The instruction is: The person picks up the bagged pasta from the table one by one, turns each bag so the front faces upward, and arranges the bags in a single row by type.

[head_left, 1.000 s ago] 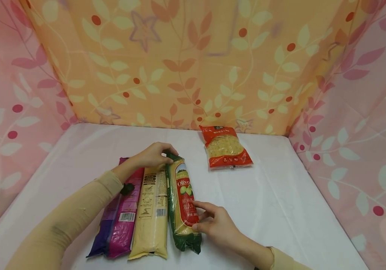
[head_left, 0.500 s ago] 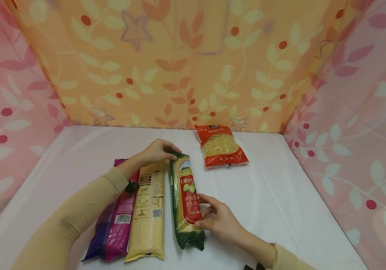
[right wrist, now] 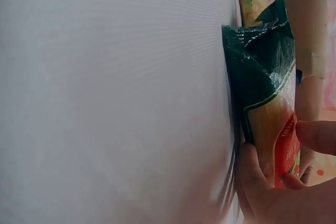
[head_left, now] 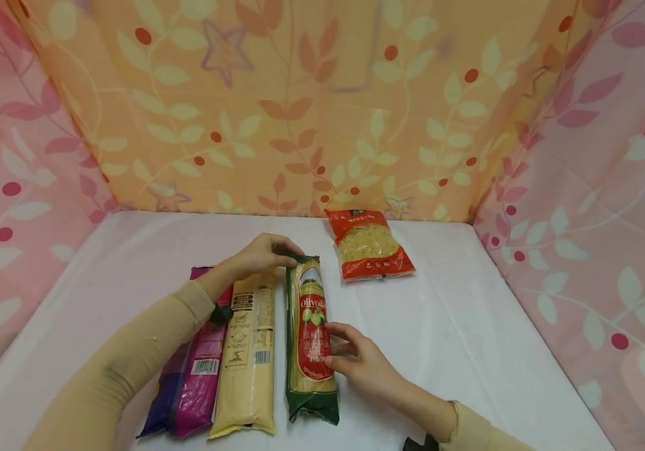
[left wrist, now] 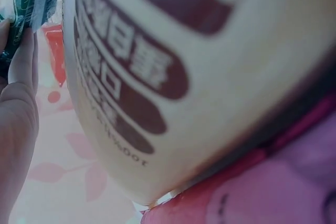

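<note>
I see the left hand [head_left: 262, 257] pinching the far end of the long green-and-gold plastic spaghetti packet [head_left: 312, 319], the right hand [head_left: 368, 364] gripping its right edge, just beside the flat cream plastic packet [head_left: 250, 369]. I judge uneven pulls could skew it; overtight fingers could crumple the film.

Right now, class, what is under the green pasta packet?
White cloth shows around the green packet, which the left hand and right hand hold. Whatever lies directly beneath is covered and cannot be seen.
</note>
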### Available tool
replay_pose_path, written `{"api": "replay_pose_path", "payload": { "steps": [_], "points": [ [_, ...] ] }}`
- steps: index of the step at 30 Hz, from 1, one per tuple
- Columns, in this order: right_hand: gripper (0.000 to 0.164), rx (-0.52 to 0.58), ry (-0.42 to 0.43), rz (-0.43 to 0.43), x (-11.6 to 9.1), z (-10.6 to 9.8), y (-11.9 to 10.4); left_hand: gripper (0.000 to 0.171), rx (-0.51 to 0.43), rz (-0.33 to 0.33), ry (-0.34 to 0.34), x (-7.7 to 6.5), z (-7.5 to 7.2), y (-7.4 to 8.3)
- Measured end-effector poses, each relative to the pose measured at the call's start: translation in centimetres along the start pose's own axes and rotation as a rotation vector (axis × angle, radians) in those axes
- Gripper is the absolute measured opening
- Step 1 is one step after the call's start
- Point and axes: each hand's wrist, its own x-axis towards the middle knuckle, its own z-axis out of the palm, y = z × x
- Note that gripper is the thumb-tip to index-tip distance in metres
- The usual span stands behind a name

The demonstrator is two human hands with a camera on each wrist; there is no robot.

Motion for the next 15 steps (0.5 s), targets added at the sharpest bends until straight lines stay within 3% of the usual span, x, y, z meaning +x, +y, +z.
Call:
{"api": "replay_pose_path", "payload": {
  "steps": [6, 15],
  "points": [
    [0.061, 0.057, -0.036, 0.006, 0.57, -0.02, 0.19, 0.022, -0.025, 0.019, 0.005, -0.06, 0.0, -0.1],
    [0.065, 0.111, -0.02, 0.01, 0.5, 0.22, -0.04, 0.023, -0.019, 0.028, 0.013, -0.09, 0.03, -0.26]
  ]
}}
